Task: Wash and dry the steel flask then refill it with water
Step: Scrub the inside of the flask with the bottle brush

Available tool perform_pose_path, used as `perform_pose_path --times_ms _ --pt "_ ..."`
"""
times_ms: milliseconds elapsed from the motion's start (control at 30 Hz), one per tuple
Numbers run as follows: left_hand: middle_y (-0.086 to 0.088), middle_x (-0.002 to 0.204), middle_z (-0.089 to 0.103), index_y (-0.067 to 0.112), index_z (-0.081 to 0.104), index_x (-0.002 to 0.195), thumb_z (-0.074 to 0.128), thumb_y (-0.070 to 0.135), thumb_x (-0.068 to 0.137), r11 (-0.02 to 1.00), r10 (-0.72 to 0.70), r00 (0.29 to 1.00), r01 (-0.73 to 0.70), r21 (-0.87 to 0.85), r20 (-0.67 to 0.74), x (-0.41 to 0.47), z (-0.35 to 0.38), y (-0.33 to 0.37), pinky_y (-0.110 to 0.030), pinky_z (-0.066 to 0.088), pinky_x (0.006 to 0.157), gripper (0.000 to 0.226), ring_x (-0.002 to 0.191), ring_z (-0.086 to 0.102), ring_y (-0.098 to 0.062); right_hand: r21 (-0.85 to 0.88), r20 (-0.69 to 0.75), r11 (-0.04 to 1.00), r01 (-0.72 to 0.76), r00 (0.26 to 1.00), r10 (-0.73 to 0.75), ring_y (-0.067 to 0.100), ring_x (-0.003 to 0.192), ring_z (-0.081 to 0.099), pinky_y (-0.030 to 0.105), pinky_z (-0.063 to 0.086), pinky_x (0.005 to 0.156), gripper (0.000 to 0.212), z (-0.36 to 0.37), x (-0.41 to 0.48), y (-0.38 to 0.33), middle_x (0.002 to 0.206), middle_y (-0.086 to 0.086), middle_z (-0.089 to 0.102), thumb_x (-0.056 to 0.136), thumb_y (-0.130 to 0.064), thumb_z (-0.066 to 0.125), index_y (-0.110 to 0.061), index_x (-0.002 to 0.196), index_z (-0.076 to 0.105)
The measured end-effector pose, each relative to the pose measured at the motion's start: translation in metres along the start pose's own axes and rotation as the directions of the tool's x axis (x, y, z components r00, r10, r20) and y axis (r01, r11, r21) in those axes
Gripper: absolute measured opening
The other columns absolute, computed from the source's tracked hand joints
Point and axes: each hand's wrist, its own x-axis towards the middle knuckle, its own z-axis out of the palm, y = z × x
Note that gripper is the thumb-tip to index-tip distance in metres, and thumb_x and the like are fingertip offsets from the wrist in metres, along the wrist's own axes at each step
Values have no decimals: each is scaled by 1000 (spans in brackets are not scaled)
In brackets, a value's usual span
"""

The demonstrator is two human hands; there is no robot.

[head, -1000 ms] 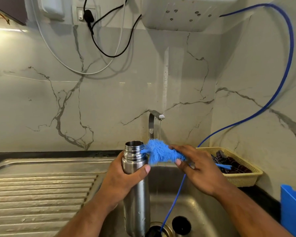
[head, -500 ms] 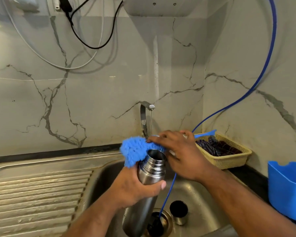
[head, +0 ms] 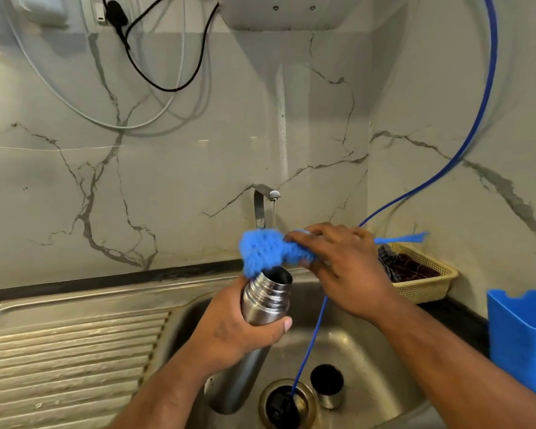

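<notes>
Steel flask [head: 266,297], tilted over the sink [head: 353,351], our left hand [head: 232,332] curled round its neck, our right hand [head: 347,270] pinching between its fingers [head: 307,235] the blue bottle brush [head: 262,252] at its open mouth: washing stage, we judge, the next move needing the bristles steered down inside.

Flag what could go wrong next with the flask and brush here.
1. The blue brush sits bunched against the rim of the steel flask, not in its mouth; pushing may splay bristles and flick water.
2. Only the left hand grips the tilted flask; a shove from the right hand could slip it into the sink.
3. The blue hose hangs between the hands and could snag.
</notes>
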Motion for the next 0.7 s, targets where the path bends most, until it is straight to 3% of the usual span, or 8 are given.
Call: perform_pose_path --times_ms 100,167,233,300,400,467,533,700 --pt "9 87 70 35 59 106 89 37 72 999 -47 982 47 -1 -184 5 -2 -6 -10 50 61 46 81 66 2 122 -127 990 -65 989 80 7 114 57 44 35 99 49 -7 -1 -2 127 -18 57 96 -40 55 -50 142 42" --pt "11 86 70 36 59 106 88 34 73 997 -72 951 64 -38 -302 7 0 -9 -8 49 58 44 79 65 6 83 -76 996 24 997 -17 6 115 56 45 37 96 48 -12 -1 -23 125 -19 58 96 -43 53 -50 142 42" --pt "25 92 70 38 60 103 86 20 78 999 -30 924 12 -49 -381 7 5 -11 -6 48 63 40 82 64 11 -37 -8 990 136 991 -136 5 112 56 46 35 92 46 -10 -5 -43 120 -20 60 95 -48 50 -49 140 45" --pt "33 90 69 41 61 99 84 12 79 999 -22 896 -1 -53 -444 6 8 -10 -2 45 68 42 86 62 17 -94 26 984 152 988 -150 5 104 57 44 34 88 45 -4 -6 -50 113 -19 61 96 -54 46 -48 140 47" --pt "22 86 67 37 61 105 88 23 72 999 -32 836 37 -3 -547 8 4 -9 0 45 63 45 83 61 18 -44 54 994 97 994 -95 2 103 57 41 30 88 45 -1 -2 -39 113 -23 62 95 -55 45 -47 139 50" --pt "19 90 63 33 56 115 91 24 69 995 -104 832 83 -63 -545 10 -2 -9 -7 46 53 59 77 63 8 -20 75 998 59 996 -57 0 105 57 42 28 92 42 -2 -3 -22 112 -25 62 95 -54 45 -49 136 51" --pt "14 92 63 32 53 117 92 24 66 991 -129 839 96 -91 -529 11 -7 -11 -11 45 55 65 78 62 2 -46 106 998 37 994 -32 0 107 57 43 26 96 42 -2 -7 -13 112 -26 62 95 -55 42 -50 136 50" --pt "8 88 74 28 64 101 87 8 72 998 -44 875 14 -66 -483 2 2 -25 -19 60 68 42 85 71 3 -19 125 991 135 983 -132 -3 109 53 43 24 101 44 6 -7 -41 115 -25 61 97 -56 43 -47 140 49"
